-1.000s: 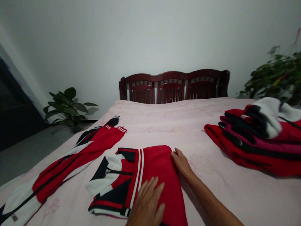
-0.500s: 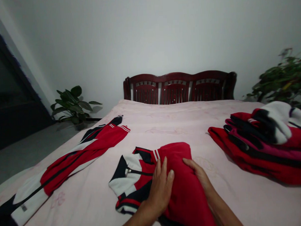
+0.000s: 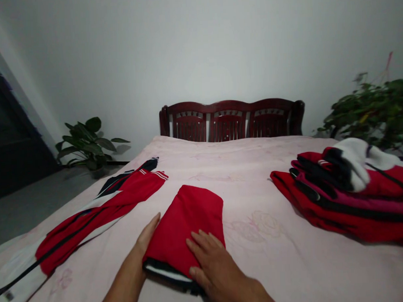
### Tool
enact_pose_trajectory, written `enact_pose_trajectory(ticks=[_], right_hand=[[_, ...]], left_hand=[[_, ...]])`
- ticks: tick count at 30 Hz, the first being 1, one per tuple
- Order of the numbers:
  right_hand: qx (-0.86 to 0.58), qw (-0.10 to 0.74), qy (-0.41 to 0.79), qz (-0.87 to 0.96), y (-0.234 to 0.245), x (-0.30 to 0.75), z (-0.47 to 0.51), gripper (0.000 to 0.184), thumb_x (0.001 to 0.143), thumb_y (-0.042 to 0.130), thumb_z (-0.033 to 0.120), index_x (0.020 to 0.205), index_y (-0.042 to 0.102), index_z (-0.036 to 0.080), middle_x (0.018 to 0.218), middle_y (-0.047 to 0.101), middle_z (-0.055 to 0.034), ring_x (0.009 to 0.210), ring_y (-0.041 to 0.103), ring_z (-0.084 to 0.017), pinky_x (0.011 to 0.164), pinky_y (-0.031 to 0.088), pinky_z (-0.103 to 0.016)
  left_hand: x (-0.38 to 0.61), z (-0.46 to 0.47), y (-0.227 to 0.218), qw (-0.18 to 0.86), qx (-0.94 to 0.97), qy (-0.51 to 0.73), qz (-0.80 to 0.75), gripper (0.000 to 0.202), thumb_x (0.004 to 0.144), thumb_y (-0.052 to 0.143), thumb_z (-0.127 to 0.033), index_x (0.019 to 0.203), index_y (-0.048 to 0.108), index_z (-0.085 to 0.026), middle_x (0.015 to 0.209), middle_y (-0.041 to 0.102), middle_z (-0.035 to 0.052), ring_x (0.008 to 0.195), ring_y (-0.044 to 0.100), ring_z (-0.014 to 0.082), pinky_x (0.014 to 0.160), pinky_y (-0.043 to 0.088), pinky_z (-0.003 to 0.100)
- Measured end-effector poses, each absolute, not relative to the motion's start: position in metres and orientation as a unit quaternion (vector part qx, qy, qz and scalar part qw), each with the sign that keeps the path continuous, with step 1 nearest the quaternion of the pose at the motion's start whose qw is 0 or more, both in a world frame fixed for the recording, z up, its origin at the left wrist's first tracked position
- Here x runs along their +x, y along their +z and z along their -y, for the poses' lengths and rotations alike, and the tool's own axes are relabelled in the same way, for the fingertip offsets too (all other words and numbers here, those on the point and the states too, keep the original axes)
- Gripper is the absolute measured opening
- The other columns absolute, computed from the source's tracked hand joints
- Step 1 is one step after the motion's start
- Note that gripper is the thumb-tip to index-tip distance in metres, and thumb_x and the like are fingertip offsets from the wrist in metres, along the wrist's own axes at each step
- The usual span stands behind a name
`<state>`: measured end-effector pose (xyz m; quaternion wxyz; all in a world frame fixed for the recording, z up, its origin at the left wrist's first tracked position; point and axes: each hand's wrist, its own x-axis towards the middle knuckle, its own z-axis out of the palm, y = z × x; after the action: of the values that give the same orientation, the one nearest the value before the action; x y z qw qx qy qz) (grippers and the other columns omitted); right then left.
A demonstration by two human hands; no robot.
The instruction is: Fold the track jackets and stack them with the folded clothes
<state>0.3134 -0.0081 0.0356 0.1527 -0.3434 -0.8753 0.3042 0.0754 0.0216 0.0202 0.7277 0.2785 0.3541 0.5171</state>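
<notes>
Bedspread (image 3: 248, 167) with garment (image 3: 190, 213) between jacket (image 3: 81, 228) and pile (image 3: 358, 207)

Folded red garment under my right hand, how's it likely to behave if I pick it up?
The folded red garment is probably floppy, since it looks like soft cloth. It may unfold if lifted by one layer, as its near edge shows loose-looking stacked layers. It seems unlikely to roll or tip, lying low and flat on the bedspread.

- Bears, as pink-sheeted bed (image 3: 285, 271), folded red garment (image 3: 187, 217) beside left hand (image 3: 146, 236), under right hand (image 3: 212, 260)
- Carries long garment (image 3: 65, 239) left of them
- Holds clothes pile (image 3: 358, 200) right of them
</notes>
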Motion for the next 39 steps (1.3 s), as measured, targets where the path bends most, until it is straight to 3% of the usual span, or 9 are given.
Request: enact_pose_trajectory(ticks=[3, 6, 10, 15, 21, 25, 28, 32, 39], right_hand=[[-0.365, 0.229, 0.330, 0.840, 0.024, 0.316, 0.007, 0.051, 0.097, 0.041, 0.047, 0.140, 0.055, 0.024, 0.149, 0.049, -0.0093, 0.140, 0.040, -0.029, 0.118, 0.024, -0.051], [-0.398, 0.386, 0.338, 0.761, 0.028, 0.316, -0.017, 0.042, 0.097, 0.042, 0.046, 0.127, 0.066, 0.030, 0.133, 0.064, -0.0065, 0.128, 0.053, -0.026, 0.115, 0.031, -0.048], [-0.394, 0.397, 0.255, 0.788, 0.027, 0.312, -0.064, 0.044, 0.093, 0.048, 0.041, 0.135, 0.059, 0.032, 0.149, 0.049, -0.0033, 0.143, 0.035, -0.025, 0.121, 0.014, -0.048], [-0.442, 0.252, 0.248, 0.824, -0.004, 0.314, -0.124, 0.060, 0.089, 0.053, 0.046, 0.145, 0.047, 0.024, 0.158, 0.033, -0.0087, 0.149, 0.021, -0.027, 0.121, 0.005, -0.050], [-0.537, 0.416, 0.402, 0.614, -0.020, 0.323, -0.149, 0.073, 0.078, 0.063, 0.050, 0.139, 0.050, 0.011, 0.156, 0.036, -0.0169, 0.150, 0.018, -0.029, 0.122, 0.012, -0.045], [-0.565, 0.474, 0.439, 0.513, -0.024, 0.327, -0.112, 0.071, 0.081, 0.059, 0.054, 0.138, 0.046, 0.014, 0.148, 0.047, -0.0186, 0.138, 0.042, -0.029, 0.110, 0.040, -0.043], [-0.488, 0.447, 0.612, 0.433, -0.016, 0.331, -0.075, 0.056, 0.079, 0.064, 0.053, 0.121, 0.059, 0.016, 0.123, 0.067, -0.0174, 0.110, 0.066, -0.027, 0.088, 0.056, -0.039], [-0.317, 0.336, 0.829, 0.316, 0.003, 0.325, -0.050, 0.043, 0.070, 0.076, 0.036, 0.104, 0.066, 0.011, 0.095, 0.076, -0.0134, 0.091, 0.072, -0.023, 0.086, 0.056, -0.036], [-0.273, 0.438, 0.804, 0.294, -0.009, 0.289, -0.052, 0.054, 0.053, 0.066, 0.010, 0.106, 0.064, 0.012, 0.090, 0.077, -0.0098, 0.088, 0.072, -0.026, 0.087, 0.054, -0.041]], left_hand=[[0.051, -0.017, 0.023, 0.589, 0.284, 0.538, -0.532, 0.048, 0.094, 0.051, -0.041, 0.135, 0.052, -0.016, 0.141, 0.055, 0.0155, 0.129, 0.054, 0.0285, 0.109, 0.041, 0.047], [0.072, -0.004, 0.031, 0.328, 0.508, 0.482, -0.634, 0.050, 0.096, 0.044, -0.040, 0.141, 0.048, -0.018, 0.154, 0.042, 0.0121, 0.144, 0.036, 0.0249, 0.121, 0.023, 0.046], [0.128, 0.021, 0.025, 0.099, 0.798, 0.255, -0.538, 0.056, 0.096, 0.046, -0.037, 0.150, 0.036, -0.029, 0.159, 0.033, 0.0040, 0.149, 0.024, 0.0249, 0.122, 0.017, 0.052], [0.152, 0.042, -0.020, 0.018, 0.862, 0.137, -0.487, 0.082, 0.081, 0.070, -0.033, 0.151, 0.028, -0.041, 0.161, 0.027, 0.0076, 0.147, 0.026, 0.0386, 0.113, 0.022, 0.069], [0.141, 0.049, -0.041, -0.058, 0.872, 0.149, -0.462, 0.091, 0.075, 0.075, -0.034, 0.152, 0.027, -0.039, 0.161, 0.028, 0.0088, 0.144, 0.030, 0.0405, 0.111, 0.027, 0.067], [0.142, 0.050, -0.048, -0.117, 0.855, 0.173, -0.474, 0.088, 0.077, 0.071, -0.026, 0.153, 0.028, -0.036, 0.160, 0.031, 0.0096, 0.144, 0.032, 0.0390, 0.111, 0.031, 0.063], [0.142, 0.047, -0.056, -0.143, 0.848, 0.197, -0.470, 0.083, 0.079, 0.068, -0.026, 0.153, 0.029, -0.033, 0.159, 0.032, 0.0105, 0.143, 0.033, 0.0379, 0.111, 0.031, 0.060], [0.137, 0.041, -0.063, -0.187, 0.840, 0.242, -0.448, 0.073, 0.085, 0.061, -0.030, 0.152, 0.032, -0.029, 0.156, 0.038, 0.0132, 0.141, 0.038, 0.0351, 0.109, 0.037, 0.055], [0.124, 0.029, -0.066, -0.216, 0.850, 0.244, -0.413, 0.066, 0.092, 0.053, -0.041, 0.153, 0.029, -0.034, 0.144, 0.055, 0.0109, 0.134, 0.049, 0.0321, 0.106, 0.044, 0.048]])
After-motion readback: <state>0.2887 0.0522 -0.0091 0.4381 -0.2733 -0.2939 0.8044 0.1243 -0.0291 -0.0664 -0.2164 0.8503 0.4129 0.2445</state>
